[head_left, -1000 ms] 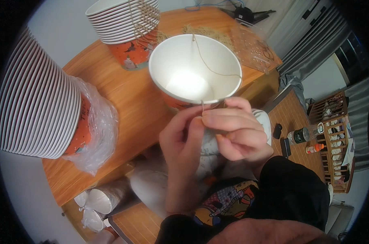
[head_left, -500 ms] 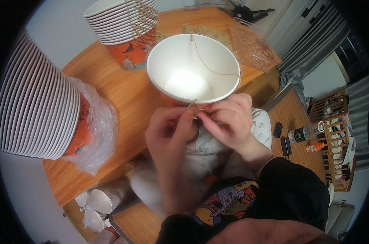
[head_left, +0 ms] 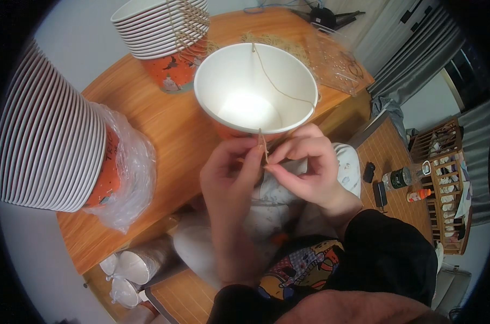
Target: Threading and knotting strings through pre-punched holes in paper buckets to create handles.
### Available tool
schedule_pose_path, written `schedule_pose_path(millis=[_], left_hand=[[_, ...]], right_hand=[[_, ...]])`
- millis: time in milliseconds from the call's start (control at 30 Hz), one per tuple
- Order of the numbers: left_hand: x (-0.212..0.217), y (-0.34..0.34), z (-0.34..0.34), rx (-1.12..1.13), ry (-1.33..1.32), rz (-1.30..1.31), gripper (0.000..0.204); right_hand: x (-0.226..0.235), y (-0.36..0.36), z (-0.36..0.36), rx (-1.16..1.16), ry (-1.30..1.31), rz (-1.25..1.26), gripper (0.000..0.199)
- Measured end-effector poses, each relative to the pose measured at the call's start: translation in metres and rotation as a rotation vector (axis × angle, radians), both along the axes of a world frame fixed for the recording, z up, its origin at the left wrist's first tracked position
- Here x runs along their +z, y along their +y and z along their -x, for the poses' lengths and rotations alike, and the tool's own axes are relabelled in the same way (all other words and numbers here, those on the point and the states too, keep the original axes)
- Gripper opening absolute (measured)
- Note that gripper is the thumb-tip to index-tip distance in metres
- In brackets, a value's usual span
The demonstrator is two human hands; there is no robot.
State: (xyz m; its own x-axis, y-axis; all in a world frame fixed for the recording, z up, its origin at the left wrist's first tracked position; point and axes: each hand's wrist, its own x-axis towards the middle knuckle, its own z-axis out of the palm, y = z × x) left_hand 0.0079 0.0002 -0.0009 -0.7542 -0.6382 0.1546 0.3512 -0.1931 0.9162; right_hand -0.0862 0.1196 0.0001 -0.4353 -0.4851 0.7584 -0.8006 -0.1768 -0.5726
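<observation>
A paper bucket (head_left: 239, 81), white inside and orange outside, sits at the table's near edge with its mouth tilted toward me. Thin tan twine (head_left: 272, 85) runs from a hole in its far rim across the inside and over the right rim. At the near rim a short end of the twine stands up between my fingers. My left hand (head_left: 228, 170) pinches it from the left, just under the rim. From the right, my right hand (head_left: 308, 164) pinches the twine between thumb and forefinger. Whether it is knotted there is too small to tell.
A tall stack of buckets (head_left: 56, 140), partly in clear plastic, stands at the left. Another stack (head_left: 164, 32) with twine handles is behind it. Loose twine (head_left: 280, 44) and a clear plastic tray (head_left: 336, 62) lie at the back. Wrapped white cups (head_left: 137, 267) are below the table.
My right hand has drawn slightly back from my left, and the twine end between them now stands straighter instead of looped. The bucket has shifted a little.
</observation>
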Motion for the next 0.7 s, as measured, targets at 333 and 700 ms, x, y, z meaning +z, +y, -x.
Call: schedule_pose_path(millis=[333,700], left_hand=[[0.005,0.003,-0.002,-0.087,0.055,-0.049,0.011],[0.001,0.003,0.000,-0.087,0.097,-0.042,0.012]], right_hand=[[0.010,0.008,0.005,-0.055,0.223,-0.044,0.033],[0.020,0.008,0.006,-0.155,0.338,-0.079,0.030]])
